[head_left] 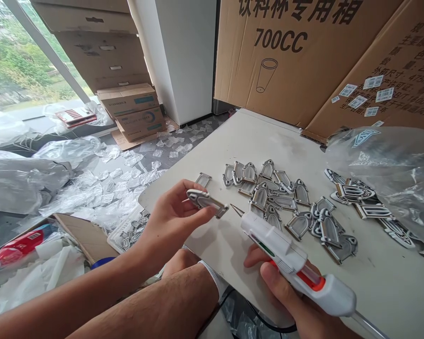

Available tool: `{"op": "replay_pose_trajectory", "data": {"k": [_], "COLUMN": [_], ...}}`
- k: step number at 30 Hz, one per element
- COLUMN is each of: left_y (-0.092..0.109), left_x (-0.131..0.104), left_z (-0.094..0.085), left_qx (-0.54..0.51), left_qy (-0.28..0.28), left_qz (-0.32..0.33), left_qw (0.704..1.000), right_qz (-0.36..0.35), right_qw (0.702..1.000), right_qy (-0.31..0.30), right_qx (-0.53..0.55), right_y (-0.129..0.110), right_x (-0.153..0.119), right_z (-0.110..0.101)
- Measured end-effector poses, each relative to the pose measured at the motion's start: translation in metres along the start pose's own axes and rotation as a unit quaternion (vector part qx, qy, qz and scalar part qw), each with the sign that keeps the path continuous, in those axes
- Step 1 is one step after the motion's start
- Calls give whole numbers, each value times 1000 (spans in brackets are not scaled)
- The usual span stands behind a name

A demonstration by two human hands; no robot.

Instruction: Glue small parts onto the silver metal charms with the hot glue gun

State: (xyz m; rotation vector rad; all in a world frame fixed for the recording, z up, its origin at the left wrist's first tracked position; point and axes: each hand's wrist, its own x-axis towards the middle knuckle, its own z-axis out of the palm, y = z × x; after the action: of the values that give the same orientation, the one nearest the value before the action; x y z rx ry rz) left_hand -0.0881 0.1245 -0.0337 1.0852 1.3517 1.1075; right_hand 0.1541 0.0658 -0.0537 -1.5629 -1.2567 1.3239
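My left hand [180, 212] pinches a small silver arched metal piece [207, 201] between thumb and fingers, tilted above the near left part of the white table [268, 132]. Gripped in my right hand [286, 287] is a white glue gun [275, 245] with an orange part and a clear stick at its rear. The gun's thin metal nozzle points left, close to the right end of the held piece; whether they touch I cannot tell. Several similar arched pieces [266, 197] lie heaped beyond the gun. A rectangular metal piece [203, 179] lies behind my left hand.
More metal pieces [371, 202] lie at the right beside a clear plastic bag [392, 160]. Large cardboard boxes [286, 52] stand behind the table. A bin of small metal parts [136, 228] and an open carton [81, 235] are at the lower left. Plastic scraps [127, 165] litter the floor.
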Motion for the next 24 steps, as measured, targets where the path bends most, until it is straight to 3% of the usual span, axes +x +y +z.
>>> {"op": "replay_pose_trajectory", "data": {"k": [3,7,13,20,24], "left_y": [0,2,7,7,8], "left_x": [0,-2,-5,-9,-12], "left_z": [0,1,3,8,10], "left_qx": [18,80,71,18,-5], "left_qy": [5,33,54,-11,-15], "left_qz": [20,52,38,-10,-21], "left_qw": [1000,995,995,1000,1000], "right_qz": [3,-64,-81,78,88], "right_qw": [1000,997,995,990,990], "right_qy": [-16,-29,-49,-94,-85], "right_qx": [-26,-19,14,-64,-73], "right_y": [-10,-15,-11,-11,-8], "right_x": [4,7,10,7,5], "right_z": [1,3,7,-6,-7]}}
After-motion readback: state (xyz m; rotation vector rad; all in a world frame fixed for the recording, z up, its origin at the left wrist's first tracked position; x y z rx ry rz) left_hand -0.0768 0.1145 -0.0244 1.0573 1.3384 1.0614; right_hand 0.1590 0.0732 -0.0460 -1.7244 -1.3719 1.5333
